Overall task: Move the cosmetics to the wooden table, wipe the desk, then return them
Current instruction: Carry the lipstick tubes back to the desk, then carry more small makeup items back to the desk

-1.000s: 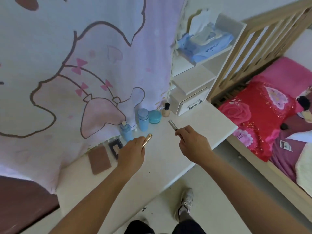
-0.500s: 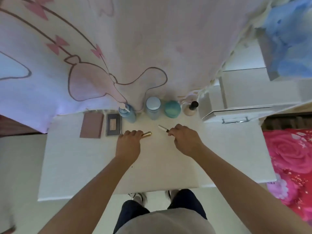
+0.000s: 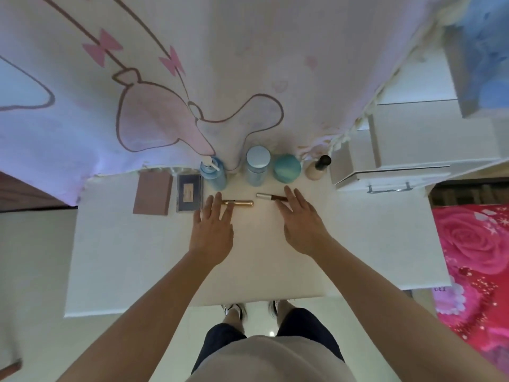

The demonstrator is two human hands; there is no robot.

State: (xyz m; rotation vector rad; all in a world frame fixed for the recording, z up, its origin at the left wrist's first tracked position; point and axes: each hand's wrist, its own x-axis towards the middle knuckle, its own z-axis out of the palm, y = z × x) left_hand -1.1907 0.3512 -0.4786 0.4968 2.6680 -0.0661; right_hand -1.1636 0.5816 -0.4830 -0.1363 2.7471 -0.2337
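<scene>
Neither grips: my left hand (image 3: 213,230) lies flat over one end of the gold tube (image 3: 242,202), my right hand (image 3: 301,224) flat over the brown tube (image 3: 265,196). Both tubes lie on the bench (image 3: 137,257) just before the teal jar (image 3: 286,168).

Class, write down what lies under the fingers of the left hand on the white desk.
A gold tube lies under the straight fingers of the left hand, and its right end sticks out past them. The fingers cover its left end.
</scene>
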